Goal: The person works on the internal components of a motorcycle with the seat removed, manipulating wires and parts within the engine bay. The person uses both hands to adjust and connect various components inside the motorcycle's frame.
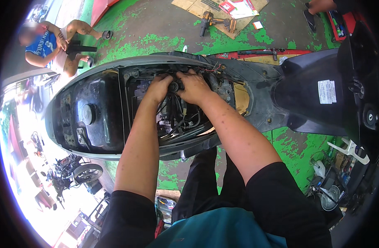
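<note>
A scooter stands crosswise in front of me with its seat off and its engine bay open. Both my hands reach into that bay, one on either side of a black round part that looks like rubber or plastic. My left hand curls against its left side, with the fingertips partly hidden. From the right, my right hand closes round the same part, its fingers bent over the far side. Below the hands run dark hoses and cables. Thin loose wires show at the bay's far right edge.
The black fuel tank fills the scooter's left end. Beyond it, a cordless drill and papers lie on cardboard. A person sits at the far left. A motorcycle stands lower left; clutter lies lower right.
</note>
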The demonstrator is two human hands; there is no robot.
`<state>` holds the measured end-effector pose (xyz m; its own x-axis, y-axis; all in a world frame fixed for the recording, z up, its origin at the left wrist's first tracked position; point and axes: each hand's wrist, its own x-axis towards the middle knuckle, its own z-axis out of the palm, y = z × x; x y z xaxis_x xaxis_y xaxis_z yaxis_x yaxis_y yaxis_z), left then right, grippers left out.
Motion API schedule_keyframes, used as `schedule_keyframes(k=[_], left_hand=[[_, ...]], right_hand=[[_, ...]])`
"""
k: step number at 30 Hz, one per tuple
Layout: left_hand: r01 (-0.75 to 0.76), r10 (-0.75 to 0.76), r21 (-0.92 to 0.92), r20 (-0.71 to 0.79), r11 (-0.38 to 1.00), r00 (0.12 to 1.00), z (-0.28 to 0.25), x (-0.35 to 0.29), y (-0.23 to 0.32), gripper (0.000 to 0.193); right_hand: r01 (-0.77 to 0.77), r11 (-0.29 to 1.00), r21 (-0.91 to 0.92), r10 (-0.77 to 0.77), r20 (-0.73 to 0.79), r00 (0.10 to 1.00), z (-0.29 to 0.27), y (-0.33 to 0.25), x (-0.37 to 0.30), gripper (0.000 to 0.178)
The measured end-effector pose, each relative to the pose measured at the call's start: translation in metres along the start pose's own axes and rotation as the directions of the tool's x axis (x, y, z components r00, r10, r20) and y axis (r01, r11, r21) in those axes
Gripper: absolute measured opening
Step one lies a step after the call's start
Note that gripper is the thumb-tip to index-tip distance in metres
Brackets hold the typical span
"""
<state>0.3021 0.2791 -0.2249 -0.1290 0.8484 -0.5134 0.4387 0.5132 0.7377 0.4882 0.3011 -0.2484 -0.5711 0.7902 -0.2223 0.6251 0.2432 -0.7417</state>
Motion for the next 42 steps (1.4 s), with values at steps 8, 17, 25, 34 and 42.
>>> schedule_keyframes(k=[8, 17, 25, 34, 42], left_hand=[[0.062, -0.062, 0.035, -0.008, 0.997, 0.998, 0.004, -0.009, 0.016, 0.046], [0.188, -0.197, -0.139, -0.051, 0.972, 0.979, -0.015, -0.006, 0.000, 0.050], [0.095, -0.085, 0.087, -0.114, 0.992, 0.990, -0.026, -0.016, 0.009, 0.042], [0.199, -0.141, 0.266, -0.222, 0.943, 0.965, -0.006, -0.017, 0.022, 0.036], [0.298, -0.301, -0.051, -0.259, 0.953, 0.918, 0.000, -0.007, 0.033, 0.033]], right_hand=[[-0.010, 1.000, 0.006, 0.010, 0.069, 0.998, -0.011, -0.004, 0.000, 0.069], [-0.008, 0.999, -0.050, 0.011, 0.061, 0.998, -0.008, -0.015, -0.001, 0.064], [-0.026, 1.000, -0.009, 0.026, 0.001, 1.000, -0.008, -0.009, -0.007, 0.064], [0.000, 1.000, -0.020, 0.000, -0.013, 1.000, -0.004, -0.006, -0.005, 0.064], [0.024, 1.000, 0.008, -0.023, -0.060, 0.998, 0.000, -0.001, -0.004, 0.066]])
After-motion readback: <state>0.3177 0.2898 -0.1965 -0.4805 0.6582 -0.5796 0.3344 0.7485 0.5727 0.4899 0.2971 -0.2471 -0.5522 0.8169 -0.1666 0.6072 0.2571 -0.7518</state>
